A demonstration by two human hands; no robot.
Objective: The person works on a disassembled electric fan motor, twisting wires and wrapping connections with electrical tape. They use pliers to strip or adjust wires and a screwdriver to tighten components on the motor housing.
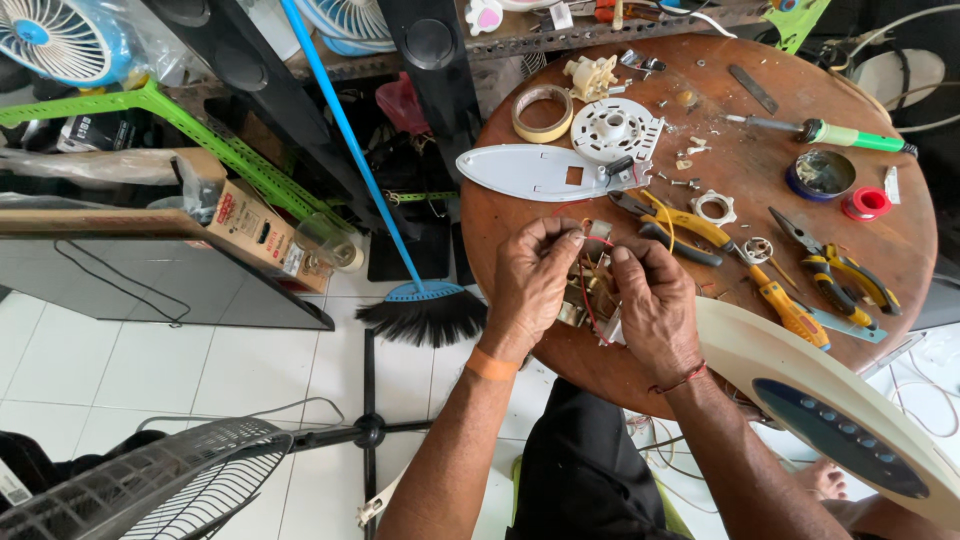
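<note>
— So, how are the hands set?
— Both bent inward over the round wooden table (880, 250). The left hand (530, 285) and right hand (655, 305) each pinch the small wired part (592, 295) between them, fingertips curled, wrists low.
— And nearby?
— Yellow-handled pliers (680, 225) just beyond the knuckles.
</note>
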